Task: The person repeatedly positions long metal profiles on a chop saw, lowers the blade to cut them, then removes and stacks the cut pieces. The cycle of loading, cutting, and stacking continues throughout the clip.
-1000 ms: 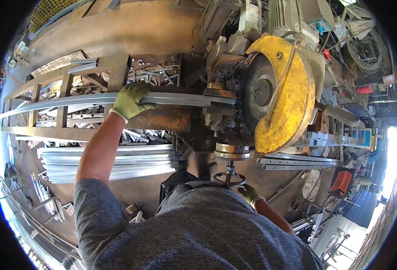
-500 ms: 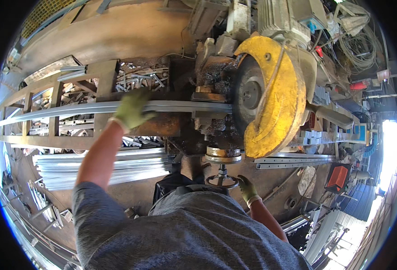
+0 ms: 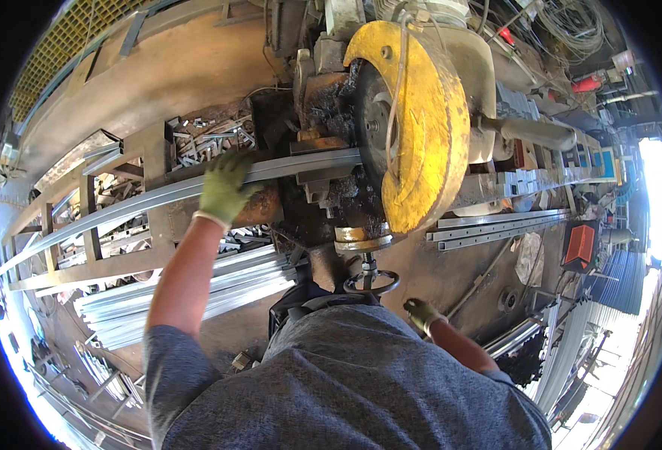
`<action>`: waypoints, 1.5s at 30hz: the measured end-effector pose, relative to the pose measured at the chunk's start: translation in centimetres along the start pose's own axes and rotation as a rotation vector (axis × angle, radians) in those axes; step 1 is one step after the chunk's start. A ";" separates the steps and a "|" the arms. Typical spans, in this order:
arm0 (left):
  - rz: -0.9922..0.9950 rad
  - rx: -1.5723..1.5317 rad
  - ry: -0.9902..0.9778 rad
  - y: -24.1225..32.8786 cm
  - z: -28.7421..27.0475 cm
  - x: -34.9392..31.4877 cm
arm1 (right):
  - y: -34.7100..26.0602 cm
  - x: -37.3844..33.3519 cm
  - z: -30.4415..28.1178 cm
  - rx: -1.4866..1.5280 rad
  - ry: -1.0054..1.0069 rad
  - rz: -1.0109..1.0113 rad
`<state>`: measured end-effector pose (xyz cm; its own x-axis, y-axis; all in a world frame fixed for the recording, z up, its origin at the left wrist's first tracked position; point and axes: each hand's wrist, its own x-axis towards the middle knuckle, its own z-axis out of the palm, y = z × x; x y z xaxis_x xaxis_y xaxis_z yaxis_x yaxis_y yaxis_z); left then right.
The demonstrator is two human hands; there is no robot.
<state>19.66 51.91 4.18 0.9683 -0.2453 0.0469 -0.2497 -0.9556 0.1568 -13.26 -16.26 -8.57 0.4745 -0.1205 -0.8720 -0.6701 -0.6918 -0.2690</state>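
Note:
My left hand (image 3: 227, 189), in a green work glove, lies over a long grey metal bar (image 3: 293, 166), with its fingers across the far side and the thumb spread along the near side. The bar's right end lies at the vise jaws (image 3: 320, 180), beside the disc (image 3: 374, 112) of a cut-off saw with a yellow guard (image 3: 442, 127). My right hand (image 3: 423, 314), gloved too, hangs to the right of the vise's handwheel (image 3: 395, 284), apart from it. Its fingers look loosely curled, with nothing visible in them.
A rusty support frame (image 3: 154, 161) carries the bar leftward, with metal offcuts (image 3: 211, 139) behind it. Below lies a stack of shiny profiles (image 3: 188, 296). The saw's handle (image 3: 537, 135) sticks out to the right. Perforated rails (image 3: 496, 229) and an orange-red box (image 3: 579, 245) lie farther right.
The whole view has shifted and turned slightly. My right hand has come away from the handwheel, its fingers now more curled. My left hand, blurred before, now rests steadily on the bar.

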 end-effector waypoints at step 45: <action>-0.016 0.033 0.109 53.3 9.3 24.3 | 34.7 8.1 -27.5 0.359 0.414 0.113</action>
<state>29.91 -6.52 4.50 0.9652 -0.2128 0.1523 -0.2324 -0.9645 0.1254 -16.97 -60.80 -13.78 0.5246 -0.4996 -0.6894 -0.8477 -0.3816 -0.3685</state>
